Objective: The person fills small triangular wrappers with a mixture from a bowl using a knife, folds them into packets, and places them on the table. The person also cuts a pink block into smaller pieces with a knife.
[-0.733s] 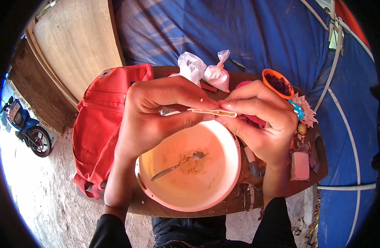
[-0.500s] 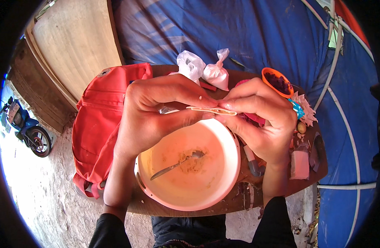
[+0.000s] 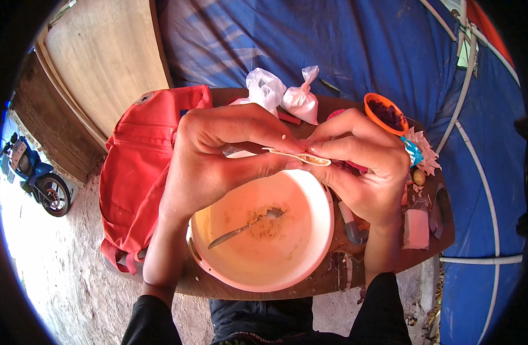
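Though thin, a pale strip (image 3: 318, 160) — between left fingers (image 3: 258, 166) and between right fingers (image 3: 353, 152), pinched.

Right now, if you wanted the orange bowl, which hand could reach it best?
Probably the right hand: it's nearer the orange bowl, while the left hand is farther across. Both pinch the folded pale piece, so the right would likely have to let go.

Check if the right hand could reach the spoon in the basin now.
Probably yes, once freed: the right hand pinches the pale folded piece with the left hand, but the spoon lies uncovered in the open basin below.
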A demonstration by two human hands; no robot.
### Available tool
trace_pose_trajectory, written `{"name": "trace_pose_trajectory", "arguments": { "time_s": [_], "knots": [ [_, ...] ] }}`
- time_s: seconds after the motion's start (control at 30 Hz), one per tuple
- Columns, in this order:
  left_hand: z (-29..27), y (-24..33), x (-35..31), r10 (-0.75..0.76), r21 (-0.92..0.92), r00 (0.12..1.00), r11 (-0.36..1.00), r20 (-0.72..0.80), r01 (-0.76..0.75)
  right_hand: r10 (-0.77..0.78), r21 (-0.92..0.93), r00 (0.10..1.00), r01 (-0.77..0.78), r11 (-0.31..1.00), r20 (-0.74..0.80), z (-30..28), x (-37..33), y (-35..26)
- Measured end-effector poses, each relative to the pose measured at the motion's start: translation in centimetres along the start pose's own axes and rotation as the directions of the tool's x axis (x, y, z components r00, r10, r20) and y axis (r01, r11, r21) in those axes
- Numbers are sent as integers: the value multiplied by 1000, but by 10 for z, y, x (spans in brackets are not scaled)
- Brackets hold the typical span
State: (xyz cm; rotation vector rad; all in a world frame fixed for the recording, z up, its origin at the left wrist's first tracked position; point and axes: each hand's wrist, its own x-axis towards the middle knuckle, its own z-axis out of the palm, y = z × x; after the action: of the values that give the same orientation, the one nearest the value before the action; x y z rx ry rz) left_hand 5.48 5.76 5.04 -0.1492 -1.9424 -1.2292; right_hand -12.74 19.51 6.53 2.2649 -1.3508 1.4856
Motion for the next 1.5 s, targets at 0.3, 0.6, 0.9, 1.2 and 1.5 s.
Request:
{"name": "trace_pose_trajectory", "arguments": {
  "time_s": [0.3, 0.6, 0.9, 1.2, 1.5],
  "knots": [
    [3, 2, 0, -66, -41, 995, 997, -71, 63, -17, 4, 998, 18, 1000, -58, 2, 2, -1],
    [4, 4, -1, -76, -61, 995, 996, -60, 72, 17, 38, 998, -14, 999, -60, 1, 1, -2],
    [5, 4, -1, -88, -91, 994, 992, -65, 82, 1, 57, 998, 3, 998, -63, 3, 2, 0],
    [5, 4, -1, -63, -70, 995, 996, -81, 57, -36, 19, 997, 37, 999, -70, 3, 3, 2],
    [4, 2, -1, -56, -100, 997, 994, -60, 49, -24, 43, 995, 28, 999, -92, 6, 2, 0]
  ]
}}
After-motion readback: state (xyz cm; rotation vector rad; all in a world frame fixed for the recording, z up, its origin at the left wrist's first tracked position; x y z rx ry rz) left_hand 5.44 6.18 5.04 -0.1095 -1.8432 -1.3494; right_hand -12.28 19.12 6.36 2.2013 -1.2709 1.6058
